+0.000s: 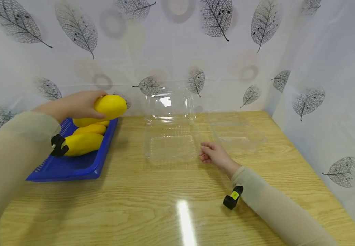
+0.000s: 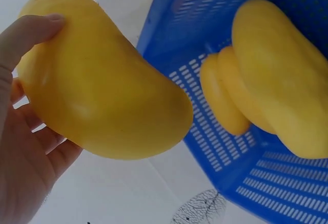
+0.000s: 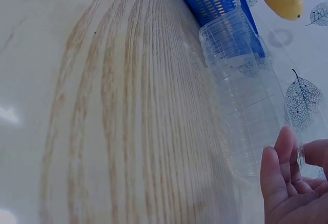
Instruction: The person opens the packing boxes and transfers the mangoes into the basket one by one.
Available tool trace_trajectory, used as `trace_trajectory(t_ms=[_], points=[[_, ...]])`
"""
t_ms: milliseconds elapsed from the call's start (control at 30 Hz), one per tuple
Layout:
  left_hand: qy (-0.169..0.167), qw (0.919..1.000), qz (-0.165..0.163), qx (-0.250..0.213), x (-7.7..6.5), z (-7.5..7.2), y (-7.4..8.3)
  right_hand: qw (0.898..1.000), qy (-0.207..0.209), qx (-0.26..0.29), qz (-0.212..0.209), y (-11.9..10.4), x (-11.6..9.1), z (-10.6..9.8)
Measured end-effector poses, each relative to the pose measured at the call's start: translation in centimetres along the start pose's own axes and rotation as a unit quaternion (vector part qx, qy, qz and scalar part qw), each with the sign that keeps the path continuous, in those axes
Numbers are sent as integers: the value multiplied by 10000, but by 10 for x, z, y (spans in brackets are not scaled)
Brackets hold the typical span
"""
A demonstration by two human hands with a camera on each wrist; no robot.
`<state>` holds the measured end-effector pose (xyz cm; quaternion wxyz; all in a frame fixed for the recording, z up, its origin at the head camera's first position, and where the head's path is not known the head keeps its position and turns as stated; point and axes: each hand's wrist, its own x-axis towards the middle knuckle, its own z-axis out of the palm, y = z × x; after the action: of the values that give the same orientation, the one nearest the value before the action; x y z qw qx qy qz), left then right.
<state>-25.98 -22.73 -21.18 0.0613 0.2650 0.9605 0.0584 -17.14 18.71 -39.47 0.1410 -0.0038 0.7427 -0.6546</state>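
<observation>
My left hand [image 1: 83, 104] holds a yellow mango [image 1: 110, 106] above the blue basket, thumb on one side and fingers on the other. In the left wrist view the mango [image 2: 113, 85] hangs free of the basket wall. Several more yellow mangoes [image 1: 83, 144] lie in the blue basket [image 1: 96, 167]. A clear plastic clamshell container [image 1: 171, 147] stands on the table with its lid [image 1: 169, 102] raised at the back. At its right edge, my right hand [image 1: 215, 157] pinches the rim between thumb and fingers, seen closer in the right wrist view [image 3: 292, 183].
Another clear plastic container [image 1: 237, 133] sits at the back right of the wooden table [image 1: 140, 201]. A white curtain [image 1: 171, 44] with leaf prints hangs behind the table and along its right side.
</observation>
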Motion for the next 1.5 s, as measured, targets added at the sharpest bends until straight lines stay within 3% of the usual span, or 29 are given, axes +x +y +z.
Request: trace_trajectory(t_ms=[233,433,1100,1500], points=[[-81,9998,-198,7,-14,2,-22,10000,35,-26,55,0,3,1],[-357,9980,-494,142,-25,4,-34,10000,18,-70,36,0,3,0],[-1295,9884,-795,85,-42,21,-44,10000,3,-47,-1,2,3,-1],[-1611,9833,-788,-311,-49,34,-46,10000,20,-63,23,1,2,-1]])
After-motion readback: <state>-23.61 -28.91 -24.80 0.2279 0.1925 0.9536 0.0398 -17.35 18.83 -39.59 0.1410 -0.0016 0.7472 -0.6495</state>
